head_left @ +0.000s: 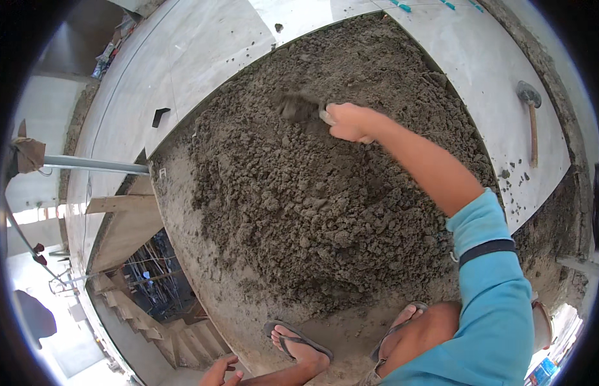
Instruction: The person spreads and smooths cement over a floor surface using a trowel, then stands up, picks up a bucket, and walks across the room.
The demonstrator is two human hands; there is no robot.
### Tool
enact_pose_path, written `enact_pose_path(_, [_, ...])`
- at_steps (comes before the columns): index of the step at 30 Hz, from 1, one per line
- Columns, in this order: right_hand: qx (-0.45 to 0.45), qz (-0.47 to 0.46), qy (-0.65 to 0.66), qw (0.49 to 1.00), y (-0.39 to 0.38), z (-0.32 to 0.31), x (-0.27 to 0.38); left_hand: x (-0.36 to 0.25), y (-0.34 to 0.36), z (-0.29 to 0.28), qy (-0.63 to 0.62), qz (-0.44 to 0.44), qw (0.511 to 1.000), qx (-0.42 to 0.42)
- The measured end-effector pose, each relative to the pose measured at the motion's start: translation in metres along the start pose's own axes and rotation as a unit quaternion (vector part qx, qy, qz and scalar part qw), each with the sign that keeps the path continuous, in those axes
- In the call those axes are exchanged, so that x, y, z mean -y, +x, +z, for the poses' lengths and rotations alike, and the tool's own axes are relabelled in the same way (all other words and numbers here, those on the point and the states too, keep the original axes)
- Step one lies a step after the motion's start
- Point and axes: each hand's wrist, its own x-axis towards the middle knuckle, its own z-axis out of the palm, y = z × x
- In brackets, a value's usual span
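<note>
My right hand [352,122] is closed around the handle of a trowel [298,107], stretched out over the far part of a heap of damp grey mortar [312,212]. The trowel's blade is smeared by motion and hard to tell from the mortar around it. My left hand [221,373] hangs low at the bottom edge, beside my left leg. Its fingers are loosely bent and apart, with nothing in them. Large pale floor tiles [209,38] border the mortar on its far side and on the right.
A mallet [530,96] with a wooden handle lies on the right-hand tiles. A small black piece [160,117] rests on the left tiles, near a metal pole [100,164]. Stairs [190,344] drop away at the lower left. My sandalled feet [298,341] stand at the mortar's near edge.
</note>
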Motion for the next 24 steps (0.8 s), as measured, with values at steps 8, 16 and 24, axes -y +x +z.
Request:
enact_pose_path(8, [-0.259,0.192,0.222,0.92,0.075,-0.06,-0.088,0.047,-0.01,0.023,-0.043,0.009,0.999,0.008])
enact_pose_path(16, [-0.101,0.096,0.161,0.977,0.071,0.032,0.073,0.023,-0.005,0.005,-0.014,0.024,0.999,-0.022])
enact_pose_path(24, [-0.016,-0.046,0.038,0.998,0.046,0.075,0.144,0.021,-0.008,0.008,0.027,0.063,0.997,-0.045])
